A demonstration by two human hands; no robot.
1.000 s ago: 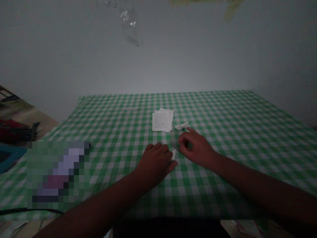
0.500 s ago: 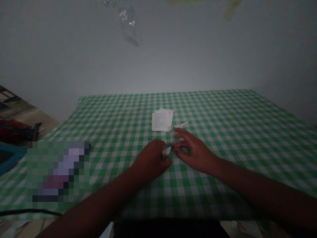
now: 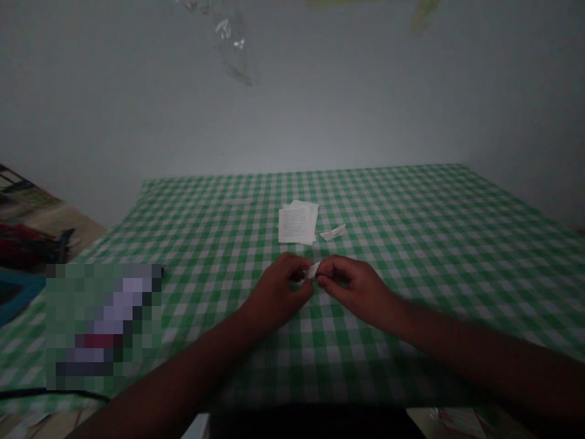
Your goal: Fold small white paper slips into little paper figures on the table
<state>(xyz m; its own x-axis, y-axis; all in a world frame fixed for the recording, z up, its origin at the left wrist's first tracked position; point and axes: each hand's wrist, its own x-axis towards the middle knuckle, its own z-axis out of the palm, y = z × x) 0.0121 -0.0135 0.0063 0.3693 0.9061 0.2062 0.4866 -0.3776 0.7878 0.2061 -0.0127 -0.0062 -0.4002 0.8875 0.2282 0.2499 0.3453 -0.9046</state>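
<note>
A small folded piece of printed paper [image 3: 312,270] is held between my two hands, just above the checked tablecloth. My left hand [image 3: 282,286] pinches its left side between thumb and fingers. From the other side, my right hand [image 3: 351,279] grips its right end with the fingertips, which hide part of it. Beyond my hands lies a loose stack of square printed sheets [image 3: 296,224]. To the right of that stack rests another folded paper piece [image 3: 333,232], touched by neither hand.
A green and white checked tablecloth [image 3: 411,225] covers the table, which meets a pale wall [image 3: 365,97]. At the left is a blurred-out object [image 3: 114,317], with a black cable [image 3: 55,391] near the front edge. A clear plastic bag [image 3: 233,49] hangs on the wall.
My right hand's fingers, spread before, have closed on the paper's right end. My left hand has opened its grip somewhat into a pinch, and the paper sits slightly higher and further right.
</note>
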